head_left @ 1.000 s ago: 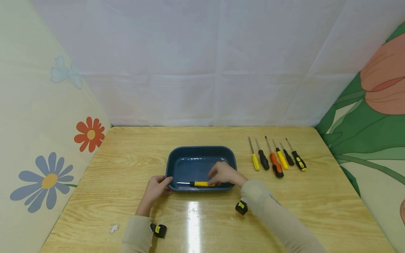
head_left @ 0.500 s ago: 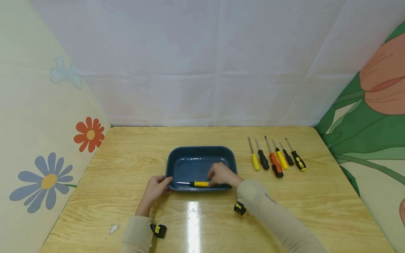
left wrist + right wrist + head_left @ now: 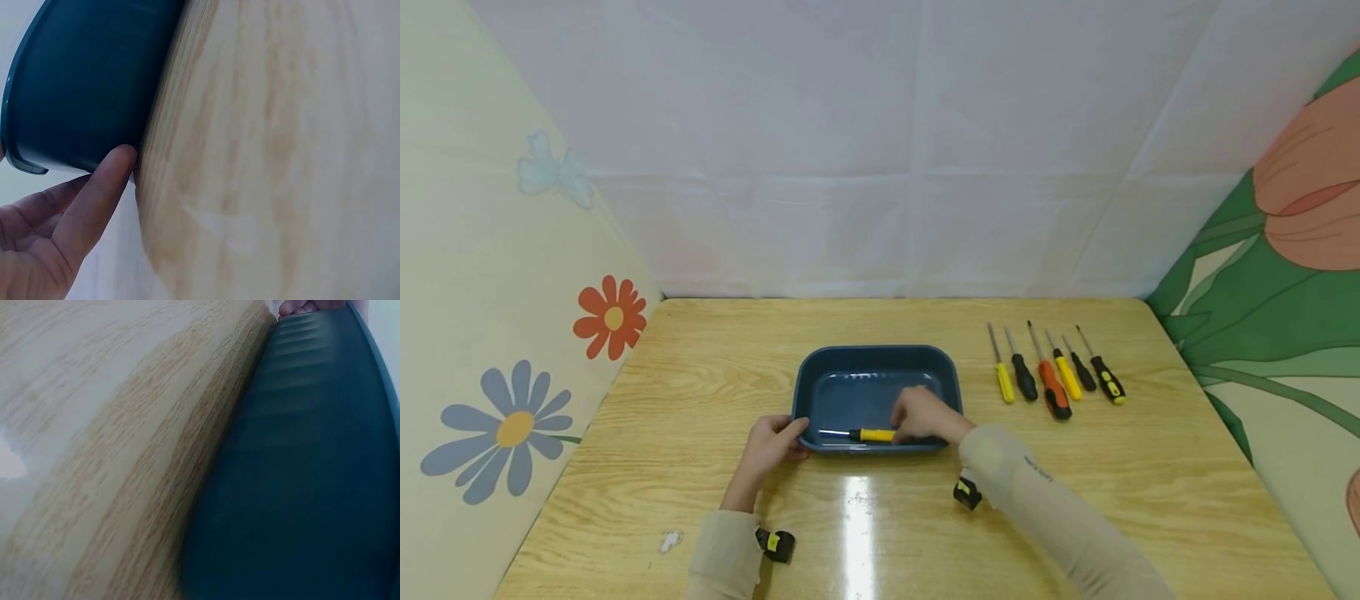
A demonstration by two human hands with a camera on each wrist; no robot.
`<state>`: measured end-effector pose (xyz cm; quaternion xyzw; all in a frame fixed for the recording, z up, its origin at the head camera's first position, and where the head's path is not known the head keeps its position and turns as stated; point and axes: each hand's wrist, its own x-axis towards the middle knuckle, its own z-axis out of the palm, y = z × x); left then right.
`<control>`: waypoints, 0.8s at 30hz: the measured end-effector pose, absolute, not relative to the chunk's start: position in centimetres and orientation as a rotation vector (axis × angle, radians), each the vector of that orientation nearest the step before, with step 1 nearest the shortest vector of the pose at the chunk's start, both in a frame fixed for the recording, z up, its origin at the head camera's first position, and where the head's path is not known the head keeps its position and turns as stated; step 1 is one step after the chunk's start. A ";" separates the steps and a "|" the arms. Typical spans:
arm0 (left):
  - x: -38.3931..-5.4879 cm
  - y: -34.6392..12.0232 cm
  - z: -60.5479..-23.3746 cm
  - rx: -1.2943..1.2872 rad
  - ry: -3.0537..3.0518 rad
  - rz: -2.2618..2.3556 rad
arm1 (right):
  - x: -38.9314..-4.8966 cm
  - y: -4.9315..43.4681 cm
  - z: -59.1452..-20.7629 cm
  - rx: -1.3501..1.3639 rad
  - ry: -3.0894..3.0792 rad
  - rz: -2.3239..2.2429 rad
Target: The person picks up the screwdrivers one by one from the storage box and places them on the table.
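Note:
A dark blue rectangular tray (image 3: 823,360) stands on the wooden table. My left hand (image 3: 769,446) holds its near left corner, thumb over the rim and the other fingers outside; in the left wrist view, fingertips (image 3: 119,159) touch the outer wall close to the tabletop. Inside the tray, a screwdriver (image 3: 874,435) with a yellow and black handle lies along the near wall, its shaft pointing left. My right hand (image 3: 925,414) reaches in from the right and pinches the handle's end, which the fingers hide. The right wrist view shows mostly the tray's outer wall (image 3: 300,475).
Right of the tray several screwdrivers lie in a row, tips away from me, among them a yellow one (image 3: 1005,383) and an orange and black one (image 3: 1056,392). A small white patch (image 3: 670,542) marks the table at the near left. A white cloth (image 3: 850,167) hangs behind.
My right hand has shifted slightly left, its fingers now covering the end of the yellow handle. Screwdriver, tray and left hand have stayed in place.

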<state>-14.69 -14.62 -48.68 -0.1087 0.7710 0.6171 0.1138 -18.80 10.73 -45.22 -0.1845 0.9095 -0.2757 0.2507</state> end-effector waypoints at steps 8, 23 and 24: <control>-14.7 -14.6 -48.5 -0.308 2.262 1.821 | -18.7 10.3 -45.0 -0.530 2.493 -0.671; -14.6 -14.7 -48.6 -0.303 2.276 1.797 | -18.6 10.3 -45.5 -0.552 2.493 -0.678; -14.6 -14.6 -48.6 -0.303 2.278 1.799 | -18.5 10.4 -45.5 -0.563 2.498 -0.684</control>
